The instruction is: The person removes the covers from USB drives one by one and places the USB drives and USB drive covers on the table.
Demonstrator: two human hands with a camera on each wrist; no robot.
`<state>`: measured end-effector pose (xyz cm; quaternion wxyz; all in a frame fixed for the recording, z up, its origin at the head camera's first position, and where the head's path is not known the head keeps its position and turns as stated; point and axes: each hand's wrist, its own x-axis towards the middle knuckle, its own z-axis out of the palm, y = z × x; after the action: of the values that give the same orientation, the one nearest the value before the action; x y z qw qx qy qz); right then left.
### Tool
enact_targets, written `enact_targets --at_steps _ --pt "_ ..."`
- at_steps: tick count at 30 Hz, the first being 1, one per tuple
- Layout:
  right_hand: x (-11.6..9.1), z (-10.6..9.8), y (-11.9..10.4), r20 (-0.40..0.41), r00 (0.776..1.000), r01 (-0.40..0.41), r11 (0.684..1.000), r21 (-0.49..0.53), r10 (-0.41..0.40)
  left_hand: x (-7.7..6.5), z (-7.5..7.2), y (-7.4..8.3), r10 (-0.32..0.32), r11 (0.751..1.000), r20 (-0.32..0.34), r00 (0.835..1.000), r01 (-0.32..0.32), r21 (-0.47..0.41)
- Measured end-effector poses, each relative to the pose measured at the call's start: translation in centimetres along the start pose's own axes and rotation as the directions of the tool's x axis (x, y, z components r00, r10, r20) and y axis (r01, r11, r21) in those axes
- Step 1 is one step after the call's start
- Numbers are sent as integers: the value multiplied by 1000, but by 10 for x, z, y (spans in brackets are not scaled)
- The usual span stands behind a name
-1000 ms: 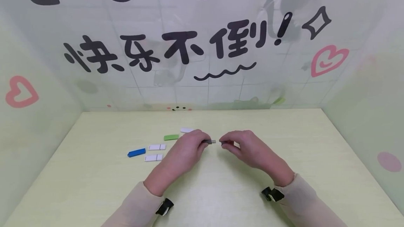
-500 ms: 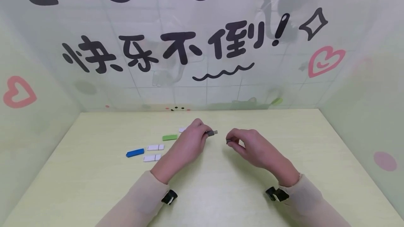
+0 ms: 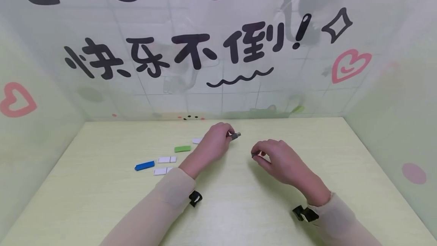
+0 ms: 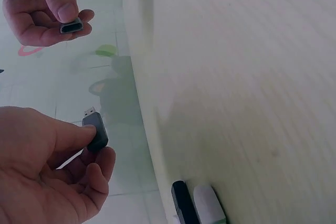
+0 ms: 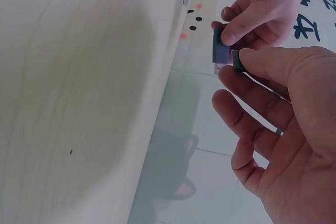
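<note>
Between thumb and fingers, my left hand (image 3: 215, 143) pinches a dark grey USB flash drive (image 4: 96, 136). Its bare metal plug (image 4: 90, 112) points toward the right in the head view. My right hand (image 3: 278, 159) stays lower and to the right, pinching a small dark cap (image 4: 71, 26) whose hollow end shows in the left wrist view. A gap separates cap and plug in the head view. In the right wrist view the cap (image 5: 238, 61) is mostly covered by the thumb, and the flash drive (image 5: 221, 45) shows beyond it.
Left of my hands lie a blue flash drive (image 3: 145, 166), a green one (image 3: 182, 149) and several white ones (image 3: 167, 160), some partly behind my left arm. A black stick (image 4: 184, 203) lies beside a white one in the left wrist view. Printed walls (image 3: 218, 101) enclose the pale table (image 3: 239, 212).
My left hand has moved away and to the right with the flash drive, its plug now tilted upward in the head view. My right hand has drifted right with the cap, widening the gap.
</note>
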<state>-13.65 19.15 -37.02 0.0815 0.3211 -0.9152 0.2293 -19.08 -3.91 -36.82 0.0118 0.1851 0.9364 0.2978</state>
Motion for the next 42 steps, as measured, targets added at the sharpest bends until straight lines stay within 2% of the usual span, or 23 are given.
enact_targets --at_steps 9,21,27,36,42 --pt "-5 -1 4 6 1000 -8 1000 -20 8 21 16 3 -65 998 59 996 65 -2" --pt "-7 1 3 43 998 -46 999 -13 46 30 34 3 -114 994 119 986 113 14" --pt "-7 1 5 44 997 -62 998 -10 62 33 37 1 -118 993 107 987 116 22" --pt "-4 -2 7 59 995 -83 996 11 83 35 38 2 -95 985 88 992 81 151" --pt "1 -1 12 85 989 -121 992 38 118 32 38 3 -102 983 88 991 87 159"
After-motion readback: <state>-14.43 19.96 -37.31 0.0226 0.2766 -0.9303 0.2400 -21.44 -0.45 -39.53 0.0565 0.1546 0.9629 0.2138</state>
